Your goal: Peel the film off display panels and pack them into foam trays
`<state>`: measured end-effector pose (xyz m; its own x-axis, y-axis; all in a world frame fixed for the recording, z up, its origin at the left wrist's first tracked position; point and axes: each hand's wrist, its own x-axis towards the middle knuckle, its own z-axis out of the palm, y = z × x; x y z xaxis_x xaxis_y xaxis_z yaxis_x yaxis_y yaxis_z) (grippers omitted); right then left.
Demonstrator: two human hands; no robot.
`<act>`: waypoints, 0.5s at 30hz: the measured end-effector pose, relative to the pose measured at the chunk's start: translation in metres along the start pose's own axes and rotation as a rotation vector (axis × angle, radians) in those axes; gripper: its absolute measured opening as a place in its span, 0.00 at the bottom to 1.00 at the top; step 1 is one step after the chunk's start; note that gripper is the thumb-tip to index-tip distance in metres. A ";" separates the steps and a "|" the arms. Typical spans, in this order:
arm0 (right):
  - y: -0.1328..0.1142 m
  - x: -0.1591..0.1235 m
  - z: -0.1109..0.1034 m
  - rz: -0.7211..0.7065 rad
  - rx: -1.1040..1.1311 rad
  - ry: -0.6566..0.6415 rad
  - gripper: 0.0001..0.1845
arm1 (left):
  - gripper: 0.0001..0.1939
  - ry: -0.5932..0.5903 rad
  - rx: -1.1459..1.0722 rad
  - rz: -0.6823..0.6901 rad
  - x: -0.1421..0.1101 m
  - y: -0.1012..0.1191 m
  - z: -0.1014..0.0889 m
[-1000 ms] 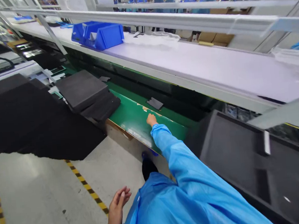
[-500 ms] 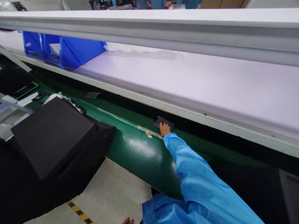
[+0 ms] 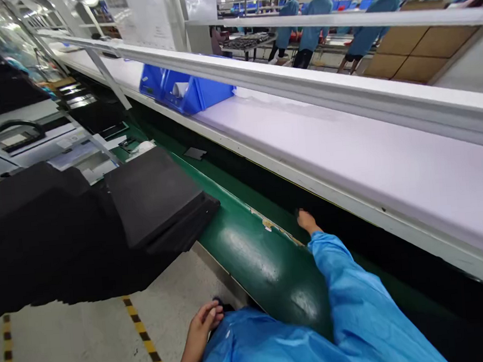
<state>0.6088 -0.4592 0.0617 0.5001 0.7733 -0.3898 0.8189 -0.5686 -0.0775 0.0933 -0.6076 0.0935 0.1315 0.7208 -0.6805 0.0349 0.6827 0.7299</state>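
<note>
My right hand [image 3: 306, 219] is closed at the far side of the green bench top [image 3: 247, 253], beside the dark gap under the white shelf. A small dark edge pokes out past its fingertips, seemingly the dark flat plate, mostly hidden in the shadow. My left hand [image 3: 208, 317] hangs low in front of my body, fingers loosely bent and a little apart, with nothing seen in it. Another grey notched plate [image 3: 195, 153] lies farther left along the green strip.
A stack of black sheets [image 3: 154, 196] overhangs the bench on the left. Blue bins [image 3: 213, 88] stand on the white shelf [image 3: 348, 161], beneath a white rail [image 3: 301, 90]. Worn, chipped edging [image 3: 268, 223] runs along the bench. Several people in blue work beyond, near cardboard boxes [image 3: 415, 50].
The view has tipped upward and shifted. My right hand, earlier spread on the dark plate, is now closed, and the plate no longer lies flat in sight. My left hand shows more fully.
</note>
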 end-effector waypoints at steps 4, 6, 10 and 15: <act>-0.057 -0.081 -0.009 -0.184 0.153 0.082 0.21 | 0.38 -0.136 0.018 0.090 0.011 0.048 0.004; -0.103 -0.142 0.002 -0.392 0.314 0.191 0.24 | 0.37 -0.221 -0.022 0.176 0.012 0.072 0.010; -0.211 -0.264 0.023 -0.779 0.456 0.422 0.31 | 0.43 -0.344 -0.275 0.410 0.004 0.108 0.016; -0.294 -0.343 0.006 -1.121 0.377 0.368 0.30 | 0.35 -0.236 -0.480 0.408 -0.011 0.129 -0.019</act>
<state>0.1952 -0.5584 0.2129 -0.3253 0.8830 0.3383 0.7440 0.4598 -0.4848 0.0775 -0.5249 0.1938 0.2556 0.9242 -0.2837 -0.5005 0.3775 0.7791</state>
